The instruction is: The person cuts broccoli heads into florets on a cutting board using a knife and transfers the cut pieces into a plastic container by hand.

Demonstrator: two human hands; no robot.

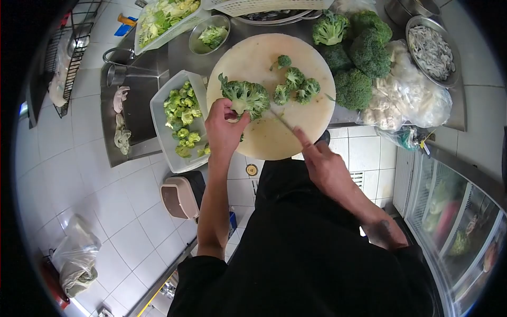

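My left hand (pixel 224 124) grips a large head of broccoli (pixel 248 98), its cut stem side turned up, over the left part of a round cutting board (pixel 248 50). In my right hand (pixel 319 158) is a knife (pixel 282 120), its blade pointing up and left toward the broccoli's right edge. Whether the blade touches the broccoli I cannot tell. Several cut florets (pixel 296 79) lie on the board to the right of the head. Left of the board stands a white plastic bin (pixel 163 132) holding small florets (pixel 185 108).
Whole broccoli heads (pixel 369 53) are piled right of the board, beside plastic bags (pixel 406 95) and a metal bowl of pale strips (pixel 432 52). A sink (pixel 145 105) lies at left. Behind are a small bowl of greens (pixel 212 36) and a basket of chopped leaves (pixel 163 18).
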